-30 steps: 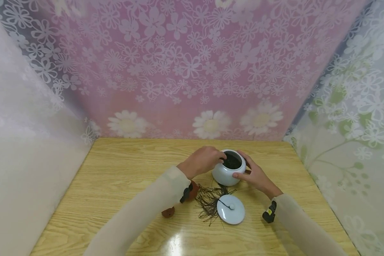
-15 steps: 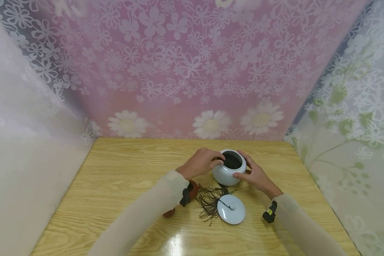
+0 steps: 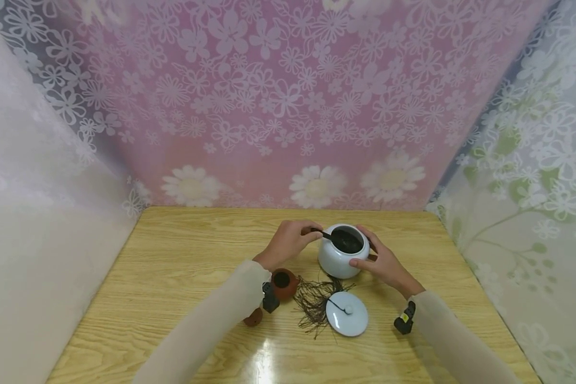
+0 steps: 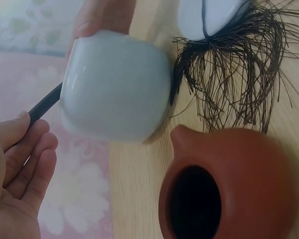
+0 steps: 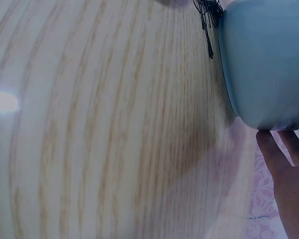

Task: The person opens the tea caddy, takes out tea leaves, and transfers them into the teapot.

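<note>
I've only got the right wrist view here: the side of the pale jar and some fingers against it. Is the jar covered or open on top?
Observer: Open. The head view shows the jar with nothing covering its mouth.
Operator: Good. Anything near it that I'm missing?
Observer: A brown teapot with an uncovered opening, off to the left of the jar.
Operator: And the left hand, what has it got?
Observer: Its fingers pinch a dark stick that crosses the jar's top edge.
</note>
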`<state>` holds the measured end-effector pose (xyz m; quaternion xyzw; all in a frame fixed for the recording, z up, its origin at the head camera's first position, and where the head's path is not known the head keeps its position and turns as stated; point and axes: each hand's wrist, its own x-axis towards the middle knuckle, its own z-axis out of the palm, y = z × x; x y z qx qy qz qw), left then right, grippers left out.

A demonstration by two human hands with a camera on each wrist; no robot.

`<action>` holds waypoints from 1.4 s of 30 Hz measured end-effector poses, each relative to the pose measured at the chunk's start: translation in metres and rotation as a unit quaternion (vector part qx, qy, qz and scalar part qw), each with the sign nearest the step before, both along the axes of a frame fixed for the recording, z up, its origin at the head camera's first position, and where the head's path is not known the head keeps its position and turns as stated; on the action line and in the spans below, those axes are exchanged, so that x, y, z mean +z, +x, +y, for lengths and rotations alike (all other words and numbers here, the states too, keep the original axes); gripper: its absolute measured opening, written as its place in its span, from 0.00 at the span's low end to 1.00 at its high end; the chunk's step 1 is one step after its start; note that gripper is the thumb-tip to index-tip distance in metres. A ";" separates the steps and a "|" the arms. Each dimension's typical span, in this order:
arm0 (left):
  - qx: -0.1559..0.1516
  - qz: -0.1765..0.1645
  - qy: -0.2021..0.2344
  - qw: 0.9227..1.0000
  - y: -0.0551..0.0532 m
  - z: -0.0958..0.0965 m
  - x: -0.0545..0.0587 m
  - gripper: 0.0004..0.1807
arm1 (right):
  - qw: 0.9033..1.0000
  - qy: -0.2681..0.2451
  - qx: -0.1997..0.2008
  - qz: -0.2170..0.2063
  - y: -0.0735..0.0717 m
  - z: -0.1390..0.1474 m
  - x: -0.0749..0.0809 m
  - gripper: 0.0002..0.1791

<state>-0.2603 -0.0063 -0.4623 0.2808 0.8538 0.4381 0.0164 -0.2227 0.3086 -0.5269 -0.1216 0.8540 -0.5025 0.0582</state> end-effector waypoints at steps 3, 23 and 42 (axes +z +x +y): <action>0.016 -0.019 0.024 0.999 -0.001 -0.007 -0.002 0.14 | 1.000 0.000 -0.001 0.001 0.001 0.000 0.001 0.55; 0.075 -0.107 0.092 0.987 0.001 -0.033 -0.003 0.13 | 1.000 0.001 -0.003 -0.002 0.001 0.000 0.002 0.55; 0.085 -0.127 0.107 0.982 0.013 -0.105 0.017 0.16 | 1.000 0.003 -0.004 -0.005 0.001 0.000 0.001 0.55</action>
